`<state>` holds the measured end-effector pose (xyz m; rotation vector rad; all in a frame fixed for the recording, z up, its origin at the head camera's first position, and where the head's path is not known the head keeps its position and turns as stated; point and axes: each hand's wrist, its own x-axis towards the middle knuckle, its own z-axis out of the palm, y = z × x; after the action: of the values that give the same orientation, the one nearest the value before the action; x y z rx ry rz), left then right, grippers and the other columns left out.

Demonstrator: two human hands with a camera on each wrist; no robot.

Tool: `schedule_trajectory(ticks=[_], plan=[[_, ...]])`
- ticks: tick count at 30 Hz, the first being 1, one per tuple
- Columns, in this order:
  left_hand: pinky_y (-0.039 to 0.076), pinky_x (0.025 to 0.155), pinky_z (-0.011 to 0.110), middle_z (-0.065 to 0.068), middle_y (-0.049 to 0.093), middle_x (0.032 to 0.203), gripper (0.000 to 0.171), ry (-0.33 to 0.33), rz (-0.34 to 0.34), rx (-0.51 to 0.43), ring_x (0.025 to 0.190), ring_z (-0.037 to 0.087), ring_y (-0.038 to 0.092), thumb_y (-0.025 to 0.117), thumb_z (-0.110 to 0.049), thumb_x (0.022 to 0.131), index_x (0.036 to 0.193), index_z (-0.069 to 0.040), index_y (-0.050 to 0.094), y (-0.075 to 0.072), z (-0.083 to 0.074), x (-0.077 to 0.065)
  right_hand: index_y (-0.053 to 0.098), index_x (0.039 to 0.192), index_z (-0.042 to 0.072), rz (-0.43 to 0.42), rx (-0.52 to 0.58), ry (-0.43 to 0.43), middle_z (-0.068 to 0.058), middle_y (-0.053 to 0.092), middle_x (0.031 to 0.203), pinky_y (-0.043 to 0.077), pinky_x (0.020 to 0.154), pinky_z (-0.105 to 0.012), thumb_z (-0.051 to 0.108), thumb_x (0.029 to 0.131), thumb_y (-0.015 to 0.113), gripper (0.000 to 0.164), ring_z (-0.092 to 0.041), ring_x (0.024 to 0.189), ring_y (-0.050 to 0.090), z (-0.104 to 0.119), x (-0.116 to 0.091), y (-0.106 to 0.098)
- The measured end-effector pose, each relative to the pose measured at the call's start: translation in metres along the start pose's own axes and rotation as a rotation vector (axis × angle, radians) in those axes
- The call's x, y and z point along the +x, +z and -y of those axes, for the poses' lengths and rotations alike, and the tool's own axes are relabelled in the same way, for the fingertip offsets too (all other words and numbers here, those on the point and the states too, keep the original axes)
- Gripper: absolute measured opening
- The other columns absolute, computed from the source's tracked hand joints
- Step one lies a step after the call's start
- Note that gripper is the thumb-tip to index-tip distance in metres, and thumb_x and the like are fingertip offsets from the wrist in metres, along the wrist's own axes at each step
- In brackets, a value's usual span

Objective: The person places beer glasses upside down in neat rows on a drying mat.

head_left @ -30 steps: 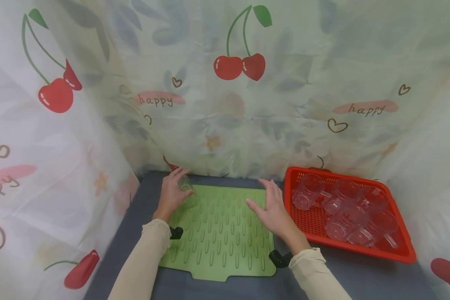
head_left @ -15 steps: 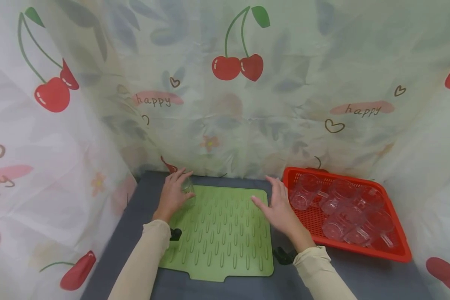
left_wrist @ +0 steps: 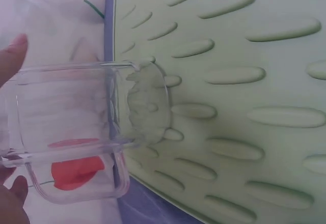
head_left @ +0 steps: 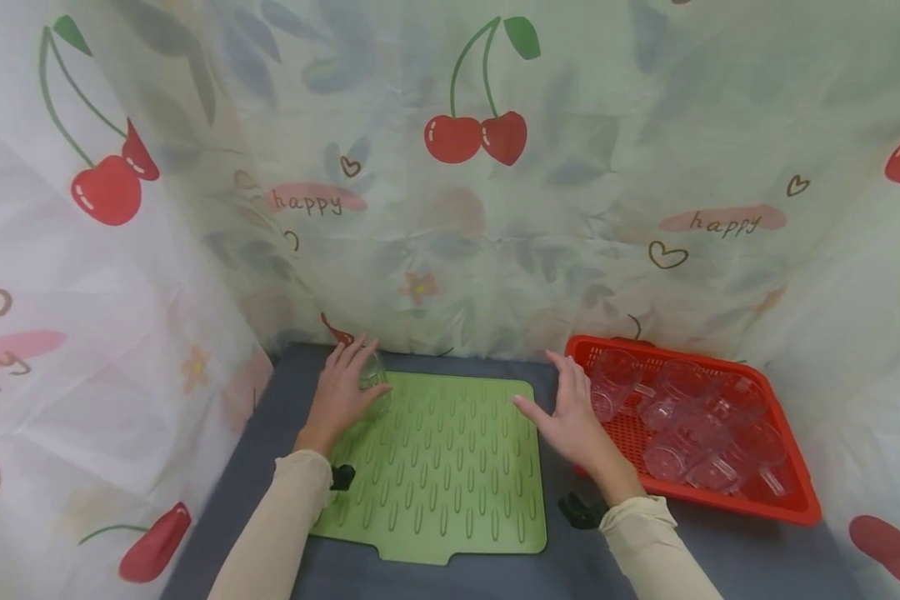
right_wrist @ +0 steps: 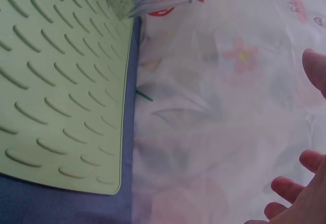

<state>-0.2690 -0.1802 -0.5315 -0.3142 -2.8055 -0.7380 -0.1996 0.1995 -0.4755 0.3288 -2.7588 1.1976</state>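
Note:
A clear glass mug with a handle (left_wrist: 71, 112) stands on the back left corner of the green ribbed mat (head_left: 457, 467). Around its rim is my left hand (head_left: 336, 396), with the thumb on one side and the fingers on the other. In the left wrist view the thumb appears apart from the glass, and the fingertips are close to the rim beside the handle. My right hand (head_left: 570, 417) hovers between the mat and the red basket (head_left: 802, 467), its fingers loosely extended and holding nothing.
Several clear mugs (head_left: 682, 446) lie inside the red basket on the right. The dark grey tabletop (head_left: 495, 579) runs around the mat. A printed cloth (head_left: 495, 275) with cherries hangs behind and at both sides.
My left hand has loosened and drawn slightly left from the mug, which stays in place on the mat. My right hand has moved right, away from the mat and nearer the basket.

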Motion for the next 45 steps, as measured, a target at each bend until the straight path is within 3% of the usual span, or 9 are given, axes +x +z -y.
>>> schedule_trajectory(ticks=[5, 13, 20, 29, 40, 45], plan=[[0.025, 0.120, 0.069, 0.008, 0.024, 0.171, 0.093, 0.009, -0.039, -0.019, 0.157, 0.043, 0.017, 0.080, -0.045, 0.087, 0.163, -0.027, 0.028, 0.002, 0.004, -0.007, 0.016, 0.161, 0.015, 0.001, -0.007, 0.014, -0.017, 0.017, 0.165, 0.024, 0.118, -0.070, 0.047, 0.095, 0.070, 0.092, -0.040, 0.153, 0.015, -0.010, -0.005, -0.004], [0.023, 0.119, 0.073, 0.001, 0.008, 0.174, 0.108, -0.033, -0.040, -0.044, 0.158, 0.046, 0.011, 0.082, -0.047, 0.084, 0.165, -0.034, 0.012, 0.005, 0.005, -0.022, 0.014, 0.162, 0.016, -0.008, -0.044, 0.019, -0.016, 0.015, 0.166, 0.025, 0.117, -0.072, 0.052, 0.094, 0.068, 0.094, -0.041, 0.153, 0.014, -0.019, -0.006, -0.012], [0.020, 0.120, 0.072, 0.001, 0.007, 0.175, 0.106, -0.040, -0.072, -0.073, 0.158, 0.046, 0.009, 0.082, -0.047, 0.084, 0.165, -0.025, 0.018, 0.007, 0.007, -0.035, 0.013, 0.162, 0.013, 0.008, -0.075, 0.028, -0.018, 0.012, 0.166, 0.022, 0.117, -0.074, 0.054, 0.094, 0.068, 0.097, -0.043, 0.153, 0.010, -0.026, -0.005, -0.021], [0.018, 0.120, 0.073, 0.009, 0.012, 0.174, 0.110, -0.060, -0.093, -0.117, 0.157, 0.048, 0.010, 0.084, -0.044, 0.082, 0.166, -0.028, 0.014, 0.014, 0.017, -0.055, 0.012, 0.162, 0.012, 0.024, -0.102, 0.070, -0.019, 0.010, 0.167, 0.019, 0.117, -0.077, 0.055, 0.093, 0.067, 0.097, -0.045, 0.155, 0.004, -0.028, -0.002, -0.039], [0.022, 0.118, 0.074, 0.003, 0.011, 0.174, 0.115, -0.103, -0.101, -0.160, 0.157, 0.046, 0.012, 0.087, -0.047, 0.078, 0.165, -0.033, 0.013, 0.026, 0.030, -0.079, 0.010, 0.162, 0.012, 0.039, -0.147, 0.107, -0.020, 0.005, 0.168, 0.024, 0.114, -0.078, 0.060, 0.093, 0.065, 0.101, -0.046, 0.154, 0.004, -0.040, 0.009, -0.055], [0.021, 0.119, 0.074, 0.009, 0.013, 0.173, 0.118, -0.126, -0.074, -0.155, 0.156, 0.048, 0.013, 0.088, -0.047, 0.077, 0.166, -0.027, 0.013, 0.028, 0.033, -0.089, 0.010, 0.162, 0.012, 0.050, -0.159, 0.104, -0.021, 0.005, 0.167, 0.025, 0.113, -0.079, 0.060, 0.093, 0.065, 0.101, -0.047, 0.154, 0.003, -0.048, 0.014, -0.058]])
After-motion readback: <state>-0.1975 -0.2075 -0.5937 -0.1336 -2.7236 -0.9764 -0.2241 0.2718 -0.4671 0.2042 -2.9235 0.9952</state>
